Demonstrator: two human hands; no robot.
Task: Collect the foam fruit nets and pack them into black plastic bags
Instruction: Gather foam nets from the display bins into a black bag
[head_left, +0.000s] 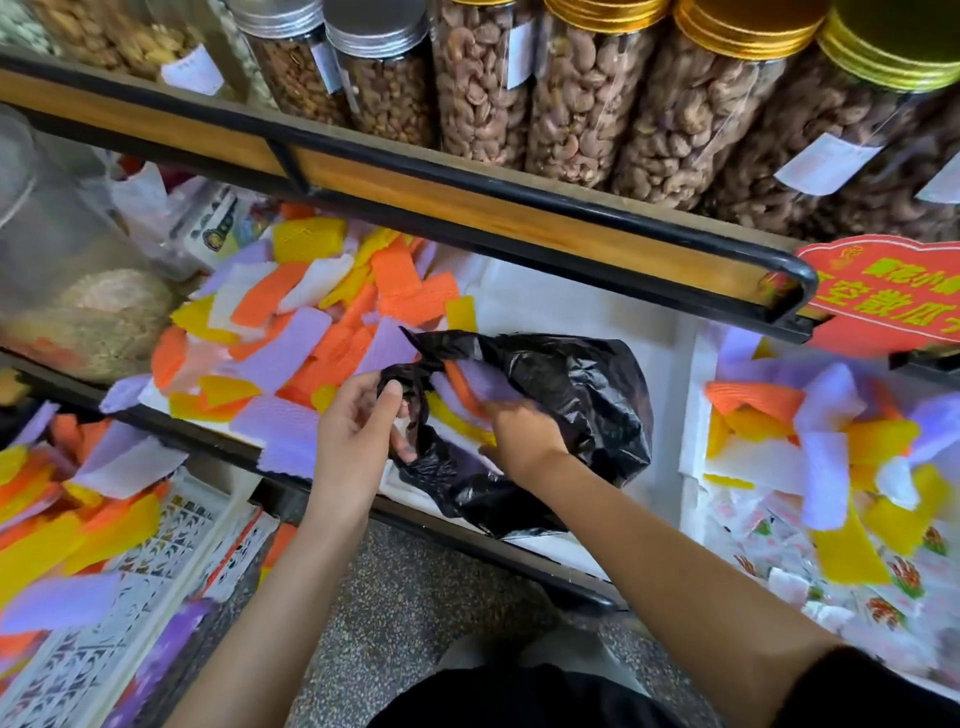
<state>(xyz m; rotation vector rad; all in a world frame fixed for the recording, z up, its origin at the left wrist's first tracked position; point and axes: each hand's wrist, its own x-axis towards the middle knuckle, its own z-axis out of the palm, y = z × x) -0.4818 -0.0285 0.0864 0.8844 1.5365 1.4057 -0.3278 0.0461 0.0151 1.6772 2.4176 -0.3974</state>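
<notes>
A crumpled black plastic bag (566, 395) lies on the lower shelf at the centre. My left hand (358, 431) pinches the bag's rim and holds its mouth apart. My right hand (519, 431) reaches into the mouth, its fingers around purple, orange and yellow foam nets (470, 387) that sit half inside the bag. A loose pile of foam nets (311, 322) in purple, orange, yellow and white covers the shelf to the left of the bag. My right fingertips are hidden by the nets.
Above runs a wood-and-black shelf rail (467, 208) carrying jars of cashews (587, 98). More nets lie in a white box (696, 415) at right and over a patterned crate (171, 545) at lower left. A red sign (883, 291) hangs at right. Speckled floor (415, 597) lies below.
</notes>
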